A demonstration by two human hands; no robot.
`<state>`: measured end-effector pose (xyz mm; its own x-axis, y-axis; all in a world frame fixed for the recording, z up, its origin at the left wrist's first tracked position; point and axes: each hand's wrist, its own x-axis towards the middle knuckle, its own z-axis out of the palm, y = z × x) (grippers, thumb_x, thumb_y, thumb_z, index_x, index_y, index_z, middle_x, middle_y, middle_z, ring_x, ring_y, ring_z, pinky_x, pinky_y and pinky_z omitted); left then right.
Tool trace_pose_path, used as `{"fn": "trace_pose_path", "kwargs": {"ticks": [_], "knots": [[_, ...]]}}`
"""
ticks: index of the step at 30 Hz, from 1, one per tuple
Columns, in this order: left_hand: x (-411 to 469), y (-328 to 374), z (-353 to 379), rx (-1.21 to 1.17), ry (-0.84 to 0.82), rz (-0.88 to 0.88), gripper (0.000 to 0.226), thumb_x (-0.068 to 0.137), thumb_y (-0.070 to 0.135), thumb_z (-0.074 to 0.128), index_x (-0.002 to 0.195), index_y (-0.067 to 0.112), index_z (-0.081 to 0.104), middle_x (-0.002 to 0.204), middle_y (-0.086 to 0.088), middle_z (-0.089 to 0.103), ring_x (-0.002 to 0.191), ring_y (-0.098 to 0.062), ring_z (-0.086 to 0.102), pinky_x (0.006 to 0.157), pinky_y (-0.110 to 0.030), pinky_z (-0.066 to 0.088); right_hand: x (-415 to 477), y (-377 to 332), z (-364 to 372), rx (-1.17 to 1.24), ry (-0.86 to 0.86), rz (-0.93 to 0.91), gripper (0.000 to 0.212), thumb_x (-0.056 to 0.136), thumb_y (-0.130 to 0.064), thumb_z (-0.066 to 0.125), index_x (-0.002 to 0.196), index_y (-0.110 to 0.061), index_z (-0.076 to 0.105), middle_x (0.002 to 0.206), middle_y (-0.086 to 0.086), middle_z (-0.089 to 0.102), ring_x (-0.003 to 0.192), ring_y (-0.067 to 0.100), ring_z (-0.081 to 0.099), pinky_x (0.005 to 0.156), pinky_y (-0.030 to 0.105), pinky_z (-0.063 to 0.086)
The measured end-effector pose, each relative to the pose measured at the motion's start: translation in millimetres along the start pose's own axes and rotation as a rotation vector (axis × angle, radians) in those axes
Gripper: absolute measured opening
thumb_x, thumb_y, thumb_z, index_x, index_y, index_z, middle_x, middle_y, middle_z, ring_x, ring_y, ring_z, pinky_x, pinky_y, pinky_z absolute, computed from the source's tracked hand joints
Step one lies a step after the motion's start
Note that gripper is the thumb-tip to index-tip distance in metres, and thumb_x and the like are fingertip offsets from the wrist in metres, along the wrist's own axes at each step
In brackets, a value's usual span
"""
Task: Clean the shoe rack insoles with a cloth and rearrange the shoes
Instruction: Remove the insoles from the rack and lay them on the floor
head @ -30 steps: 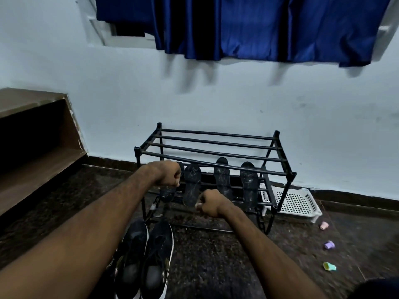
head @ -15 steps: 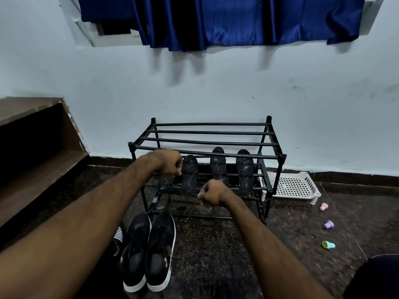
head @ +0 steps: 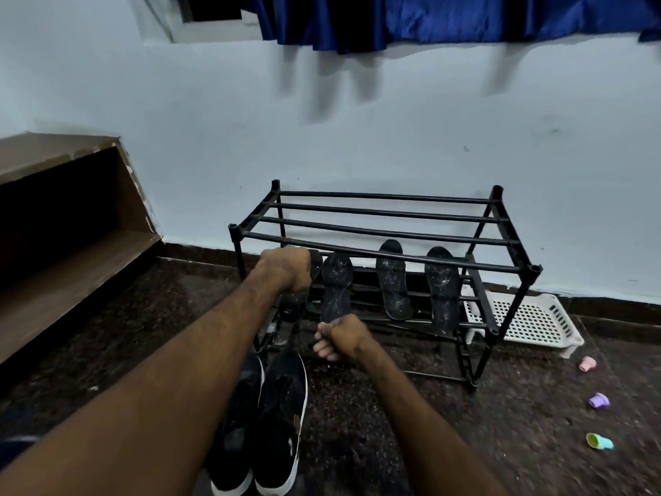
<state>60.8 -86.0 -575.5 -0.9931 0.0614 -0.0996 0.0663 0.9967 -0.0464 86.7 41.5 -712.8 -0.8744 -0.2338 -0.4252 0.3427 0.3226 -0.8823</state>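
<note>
Dark speckled floor (head: 500, 442): a pair of black shoes (head: 266, 424) sits side by side nearest, before the shoe rack's (head: 534, 270) left end. Right hand (head: 343, 340) hangs curled in a fist at the rack's front edge, nothing showing in it; left hand (head: 286, 268) is fisted over the leftmost insole (head: 294, 306), grip cannot be told. Three more insoles (head: 392, 281) lean on the lower tier, toward the right end.

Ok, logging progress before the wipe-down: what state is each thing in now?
Shoe rack, upright.
Insoles, four, leaning on the middle shelf, speckled.
Left hand, fisted over the leftmost insole, grip hidden.
Right hand, fingers curled, contents unclear.
Black sneakers, paired on the floor.
White basket, on the floor beside the rack.
</note>
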Motion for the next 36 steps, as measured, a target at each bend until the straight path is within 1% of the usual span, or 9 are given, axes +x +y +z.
{"fn": "trace_pose_path", "kwargs": {"ticks": [7,10,12,15,18,23,26,31,36], "knots": [[48,-35,55,-0.181,-0.042,-0.216,0.037,0.088,0.044,0.060,0.111,0.016,0.068,0.117,-0.009,0.068,0.107,-0.028,0.064,0.092,-0.038,0.052,42,15,40,0.186,0.013,0.149,0.038,0.105,-0.040,0.038,0.089,-0.008,0.052,0.074,0.010,0.070,0.043,0.010,0.060,0.040,0.021,0.048],[52,-47,88,-0.269,-0.028,-0.327,0.032,0.089,0.041,0.057,0.107,0.017,0.068,0.117,-0.009,0.067,0.107,-0.030,0.064,0.092,-0.040,0.052,54,23,50,0.269,-0.002,0.188,0.039,0.105,-0.042,0.034,0.099,-0.008,0.052,0.080,0.014,0.071,0.042,0.009,0.060,0.042,0.021,0.050],[52,-53,105,-0.334,-0.003,-0.393,0.029,0.088,0.037,0.055,0.105,0.017,0.068,0.117,-0.010,0.068,0.107,-0.031,0.064,0.092,-0.041,0.052,62,24,51,0.338,0.003,0.185,0.042,0.106,-0.041,0.033,0.112,-0.004,0.051,0.094,0.023,0.071,0.040,0.008,0.059,0.043,0.022,0.049],[49,-59,117,-0.370,0.027,-0.454,0.031,0.092,0.033,0.052,0.111,0.014,0.067,0.121,-0.013,0.065,0.110,-0.033,0.062,0.089,-0.036,0.050,71,24,53,0.427,0.026,0.169,0.040,0.106,-0.040,0.033,0.122,-0.006,0.048,0.098,0.021,0.070,0.047,0.010,0.063,0.047,0.022,0.051],[48,-67,124,-0.392,0.018,-0.483,0.032,0.096,0.031,0.048,0.116,0.011,0.064,0.125,-0.016,0.062,0.112,-0.034,0.061,0.090,-0.036,0.050,78,19,58,0.518,0.036,0.168,0.031,0.106,-0.038,0.036,0.114,-0.010,0.046,0.095,0.016,0.070,0.052,0.011,0.066,0.047,0.022,0.053],[47,-80,139,-0.446,-0.015,-0.497,0.031,0.094,0.030,0.047,0.108,0.009,0.065,0.116,-0.016,0.066,0.103,-0.034,0.064,0.087,-0.040,0.054,88,16,67,0.537,0.111,0.135,0.023,0.106,-0.030,0.040,0.106,-0.009,0.050,0.094,0.015,0.070,0.059,0.015,0.066,0.047,0.022,0.054],[47,-82,150,-0.497,-0.025,-0.493,0.030,0.093,0.028,0.047,0.105,0.008,0.066,0.112,-0.016,0.067,0.099,-0.034,0.064,0.087,-0.040,0.054,93,17,72,0.517,0.179,0.097,0.022,0.105,-0.024,0.044,0.092,-0.010,0.054,0.082,0.010,0.070,0.055,0.013,0.062,0.049,0.022,0.054],[50,-83,171,-0.636,-0.043,-0.526,0.033,0.085,0.023,0.047,0.100,0.002,0.068,0.103,-0.020,0.070,0.094,-0.038,0.065,0.085,-0.043,0.055,100,12,72,0.473,0.240,0.079,0.021,0.102,-0.019,0.051,0.085,-0.009,0.056,0.075,0.010,0.068,0.041,0.007,0.058,0.042,0.019,0.050],[51,-80,183,-0.876,-0.037,-0.602,0.026,0.090,0.013,0.050,0.103,-0.001,0.067,0.104,-0.025,0.069,0.095,-0.042,0.067,0.074,-0.044,0.057,96,15,73,0.428,0.245,0.067,0.009,0.100,-0.011,0.052,0.097,-0.003,0.056,0.072,0.008,0.067,0.041,0.004,0.060,0.043,0.018,0.052]]}}
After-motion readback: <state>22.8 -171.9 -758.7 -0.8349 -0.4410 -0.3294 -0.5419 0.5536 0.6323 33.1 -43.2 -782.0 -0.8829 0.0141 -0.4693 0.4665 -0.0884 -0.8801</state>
